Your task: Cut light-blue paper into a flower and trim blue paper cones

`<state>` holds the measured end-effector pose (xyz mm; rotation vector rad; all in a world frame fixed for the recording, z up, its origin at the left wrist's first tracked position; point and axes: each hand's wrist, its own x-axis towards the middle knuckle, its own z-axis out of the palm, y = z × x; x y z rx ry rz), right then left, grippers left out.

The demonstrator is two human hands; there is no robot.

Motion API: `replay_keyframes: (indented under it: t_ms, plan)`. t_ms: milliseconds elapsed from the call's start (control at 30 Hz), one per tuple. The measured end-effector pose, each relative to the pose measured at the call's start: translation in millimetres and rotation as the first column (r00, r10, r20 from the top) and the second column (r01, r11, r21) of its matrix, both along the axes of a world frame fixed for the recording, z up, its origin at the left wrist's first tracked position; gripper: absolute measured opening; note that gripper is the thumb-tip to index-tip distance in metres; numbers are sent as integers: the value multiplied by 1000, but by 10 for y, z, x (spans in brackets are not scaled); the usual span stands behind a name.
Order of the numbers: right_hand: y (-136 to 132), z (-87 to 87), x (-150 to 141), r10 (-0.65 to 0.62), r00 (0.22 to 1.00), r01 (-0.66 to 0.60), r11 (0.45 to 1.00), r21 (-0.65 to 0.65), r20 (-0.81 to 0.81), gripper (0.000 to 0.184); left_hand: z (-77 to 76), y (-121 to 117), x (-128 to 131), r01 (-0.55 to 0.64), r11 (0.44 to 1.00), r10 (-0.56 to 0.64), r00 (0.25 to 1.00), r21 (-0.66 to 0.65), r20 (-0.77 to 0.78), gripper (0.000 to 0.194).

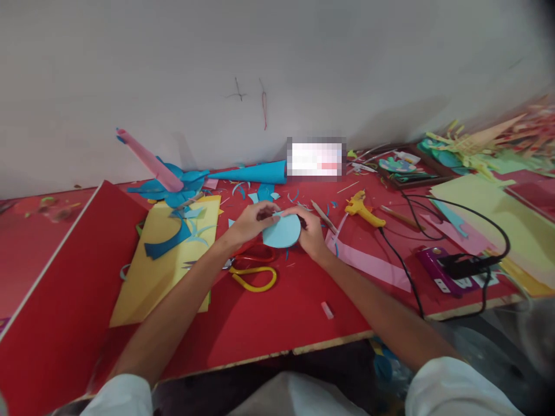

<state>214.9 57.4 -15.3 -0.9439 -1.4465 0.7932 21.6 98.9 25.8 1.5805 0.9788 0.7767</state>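
Between my two hands is a light blue piece of paper (281, 232) with a rounded lower edge, held up over the red table. My left hand (254, 222) pinches its upper left side, thumb on the near face. On the upper right edge, the fingers of my right hand (310, 228) are closed around the paper, some of them hidden behind it. Just below lie scissors (255, 279) with yellow and red handles, blades pointing left under my left forearm. Thin blue paper offcuts (199, 231) are scattered close by.
A yellow glue gun (365, 209) with a black cable lies to the right, near a pencil (324, 216) and a pink paper strip (368, 263). Yellow sheets (130, 289) and a red upright board (73, 289) stand left. A blue paper cone (251, 173) lies by the wall. A purple power strip (442, 271) sits front right.
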Motion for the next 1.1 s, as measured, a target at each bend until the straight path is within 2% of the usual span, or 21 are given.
replay_keyframes:
  t_ms: [33,100,167,200,233,300,367,400,467,567,667,767,900,1000,1100]
  plan:
    - [-14,5,-13,-20,999,20,1000,5,32,23,-33,41,-20,20,998,-18,999,68,-26,39]
    - [-58,23,-35,-115,984,113,993,24,137,31,-71,144,-106,-3,981,22,996,195,-92,28]
    - [-129,43,-60,-208,919,191,978,83,335,26,-56,251,-276,-5,946,97,958,325,-269,20]
    - [-175,54,-81,-193,867,159,981,111,459,20,-33,295,-391,13,926,143,913,377,-383,19]
    - [-228,64,-108,-146,803,87,988,129,578,19,-4,329,-518,46,912,180,848,407,-498,20]
    - [-344,84,-185,-10,657,-118,986,116,754,20,56,362,-775,98,905,262,638,413,-724,21]
    - [-459,102,-279,71,531,-283,954,97,844,28,98,371,-977,94,897,354,433,432,-829,24]
    - [-509,109,-327,90,484,-330,940,85,871,34,108,378,-1041,81,880,403,395,469,-825,29]
    - [-590,117,-409,114,411,-370,927,51,904,37,104,424,-1085,69,843,459,425,534,-780,37]
    - [-653,109,-475,93,356,-358,933,44,930,29,56,612,-977,74,793,487,519,605,-702,45]
    - [-630,98,-453,68,338,-364,929,64,939,24,-11,938,-789,78,768,473,601,636,-645,57]
    - [-521,125,-342,86,337,-446,891,79,937,22,-84,1298,-649,53,774,458,641,631,-616,69]
    - [-363,243,-156,20,300,-545,824,154,954,19,-196,1610,-581,12,831,431,618,556,-657,84]
    - [-331,349,-80,-14,274,-521,838,161,962,21,-267,1660,-574,70,837,431,527,543,-732,82]
    - [-355,422,-64,-28,203,-510,850,130,979,29,-272,1606,-576,143,805,458,468,576,-756,73]
